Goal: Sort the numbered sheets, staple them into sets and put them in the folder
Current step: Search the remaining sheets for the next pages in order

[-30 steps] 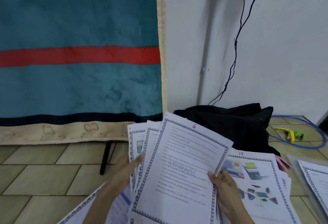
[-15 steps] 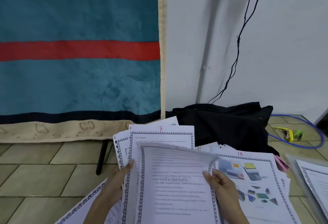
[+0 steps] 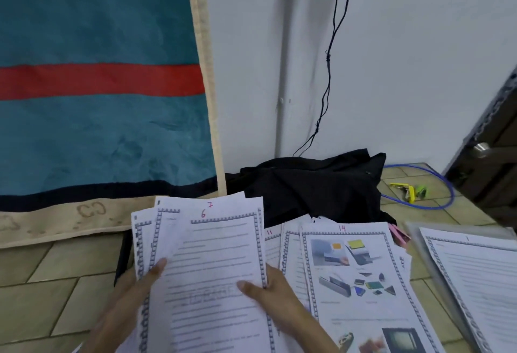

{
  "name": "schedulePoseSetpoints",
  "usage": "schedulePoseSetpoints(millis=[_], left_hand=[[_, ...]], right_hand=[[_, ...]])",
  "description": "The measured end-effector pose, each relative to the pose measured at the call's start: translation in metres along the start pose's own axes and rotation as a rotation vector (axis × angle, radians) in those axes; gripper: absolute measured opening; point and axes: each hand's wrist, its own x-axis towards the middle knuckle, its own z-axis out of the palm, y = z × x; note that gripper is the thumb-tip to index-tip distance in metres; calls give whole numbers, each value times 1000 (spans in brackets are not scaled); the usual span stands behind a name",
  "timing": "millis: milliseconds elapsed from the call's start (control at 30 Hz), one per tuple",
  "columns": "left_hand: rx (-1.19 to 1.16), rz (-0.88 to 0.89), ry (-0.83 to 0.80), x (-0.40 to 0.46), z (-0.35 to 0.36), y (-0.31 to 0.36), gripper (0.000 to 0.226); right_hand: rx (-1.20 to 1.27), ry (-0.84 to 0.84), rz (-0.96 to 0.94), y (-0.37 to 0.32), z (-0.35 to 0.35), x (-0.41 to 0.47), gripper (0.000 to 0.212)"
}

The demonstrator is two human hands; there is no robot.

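While both hands grip fanned sheets [image 3: 212, 263], left hand [image 3: 131, 296] thumb on edge, right hand [image 3: 277, 294] thumb on sheet 6; pile [image 3: 355, 277] lies right, stapler [image 3: 405, 191] beyond, right hand nearer.

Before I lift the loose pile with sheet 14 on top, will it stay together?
Probably not. The pile looks unstapled: edges fan out unevenly at its right side, so sheets would likely slide apart. Thin paper should be light but floppy and sag if gripped at one edge. Sheet 11 sits half tucked underneath and may drag along.
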Motion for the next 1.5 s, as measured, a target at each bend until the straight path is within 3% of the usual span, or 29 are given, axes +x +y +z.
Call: schedulePoseSetpoints(millis=[67, 167, 200, 267, 333, 400, 533, 700, 800, 867, 933, 1067, 1100, 1167, 1267, 1300, 1367, 1433, 1500], left_hand=[[-66, -120, -72, 2, 1, 0, 43], [181, -32, -46, -7, 23, -3, 27], [339, 56, -45, -9, 27, -9, 20], [875, 197, -156, -4, 25, -35, 33], [1361, 73, -222, 3, 19, -58, 48], [1519, -26, -159, 0, 19, -72, 55], [1496, 68, 93, -2, 30, -87, 54], [1433, 104, 277, 7, 55, -84, 52], [1398, 116, 282, 17, 63, -71, 48], [1164, 257, 305, 19, 69, -63, 38], [877, 310, 275, 15, 81, -54, 27], [454, -50, 167, 13, 114, -49, 11], [480, -85, 154, 13, 120, -53, 8], [681, -88, 124, 10, 133, -60, 15], [852, -98, 87, 3, 147, -66, 36], [849, -98, 78, 1, 151, -67, 36], [800, -72, 40, 0, 156, -68, 16], [743, 0, 5, -3, 158, -66, 22], [644, 34, 47, -4, 153, -57, 5]], right_hand=[[-31, 78, -2, -5, -11, -6, 18], [-116, 211, 15, -16, -55, -22, 19], [-149, 272, 27, -17, -76, -30, 19], [-189, 320, 55, -16, -119, -48, 19], [-194, 281, 120, -10, -152, -66, 22], [-169, 167, 183, -1, -170, -80, 34], [-116, -52, 239, 11, -168, -84, 73], [-236, -123, 300, 12, -147, -72, 75], [-242, -128, 278, 8, -147, -75, 58], [-188, -88, 281, 6, -156, -82, 38], [-132, -33, 263, 3, -171, -91, 35], [-132, 228, 227, 2, -215, -107, 51], [-187, 312, 231, 4, -225, -109, 51], [-264, 437, 240, 9, -237, -110, 28], [-352, 484, 250, 20, -239, -109, 18], [-366, 482, 251, 21, -236, -109, 17], [-381, 483, 241, 23, -231, -109, 18], [-426, 478, 210, 23, -225, -109, 20], [-488, 484, 162, 23, -221, -110, 22]])
